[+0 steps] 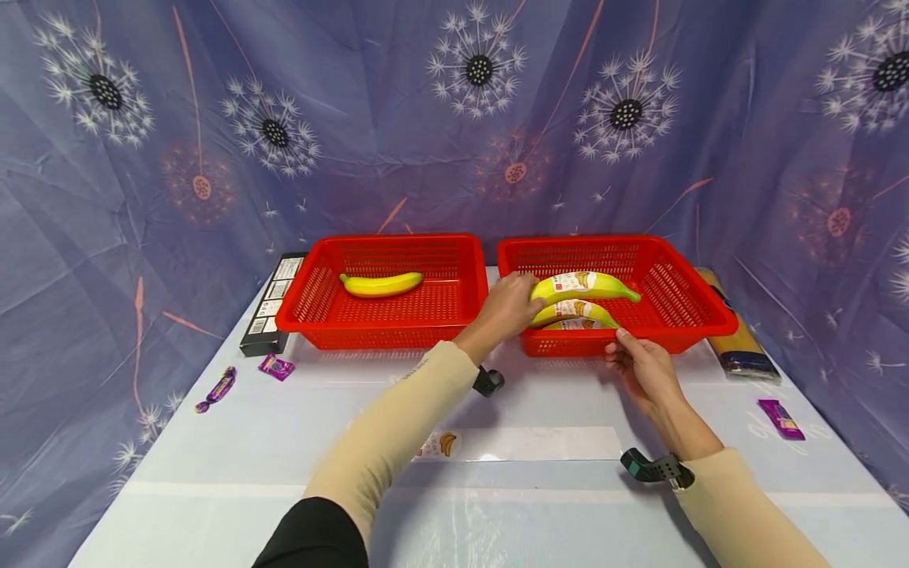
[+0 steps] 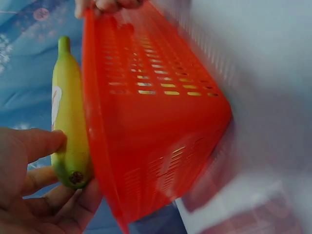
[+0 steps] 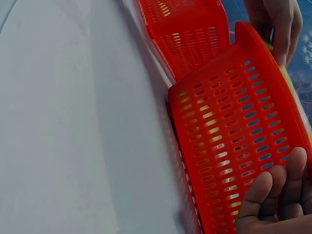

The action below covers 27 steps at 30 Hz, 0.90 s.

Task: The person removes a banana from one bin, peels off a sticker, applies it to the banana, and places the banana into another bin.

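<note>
Two red baskets stand side by side on the table. A bare banana (image 1: 381, 284) lies in the left basket (image 1: 312, 304). The right basket (image 1: 682, 296) holds two labelled bananas; my left hand (image 1: 527, 298) grips the left end of the top banana (image 1: 582, 285), which lies over the lower banana (image 1: 575, 314). In the left wrist view that hand (image 2: 46, 190) wraps the banana (image 2: 70, 122) beside the basket wall (image 2: 156, 126). My right hand (image 1: 625, 343) holds the right basket's front rim. The right wrist view has its fingers (image 3: 273, 195) on the basket's wall (image 3: 234, 136).
A black box (image 1: 272, 304) lies left of the baskets and a pasta packet (image 1: 738, 343) to their right. Purple sweets (image 1: 276, 367) (image 1: 217, 388) (image 1: 780, 418) are scattered on the table. A clear wrapper with a banana label (image 1: 525, 444) lies between my arms.
</note>
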Each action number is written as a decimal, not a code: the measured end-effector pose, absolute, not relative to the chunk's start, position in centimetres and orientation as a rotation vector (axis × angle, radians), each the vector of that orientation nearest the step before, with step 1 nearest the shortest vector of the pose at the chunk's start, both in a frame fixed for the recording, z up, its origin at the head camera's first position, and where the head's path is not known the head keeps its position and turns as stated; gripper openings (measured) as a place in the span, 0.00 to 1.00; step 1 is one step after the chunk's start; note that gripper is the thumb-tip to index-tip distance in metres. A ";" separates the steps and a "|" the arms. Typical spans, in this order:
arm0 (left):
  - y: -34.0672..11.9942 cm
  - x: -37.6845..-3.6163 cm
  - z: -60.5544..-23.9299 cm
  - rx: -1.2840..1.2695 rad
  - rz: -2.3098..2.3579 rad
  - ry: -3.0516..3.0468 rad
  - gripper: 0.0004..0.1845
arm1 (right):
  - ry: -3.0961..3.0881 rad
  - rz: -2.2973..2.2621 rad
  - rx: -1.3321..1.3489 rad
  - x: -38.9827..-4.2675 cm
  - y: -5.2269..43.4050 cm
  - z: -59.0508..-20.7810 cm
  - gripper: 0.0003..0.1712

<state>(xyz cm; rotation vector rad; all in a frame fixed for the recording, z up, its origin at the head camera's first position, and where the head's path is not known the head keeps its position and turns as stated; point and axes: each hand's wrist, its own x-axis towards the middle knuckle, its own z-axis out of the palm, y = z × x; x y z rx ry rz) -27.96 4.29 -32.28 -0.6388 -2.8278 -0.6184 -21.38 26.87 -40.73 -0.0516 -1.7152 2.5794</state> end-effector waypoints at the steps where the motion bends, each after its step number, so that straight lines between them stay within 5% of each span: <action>1: 4.7 -28.2 -32.3 -0.635 -0.580 -2.829 0.15 | -1.713 2.581 -0.049 -21.4 26.9 -40.7 0.16; 27: 9.2 -29.7 -34.0 -0.504 -0.158 -3.092 0.14 | -1.850 2.505 -0.121 -20.8 26.3 -40.8 0.18</action>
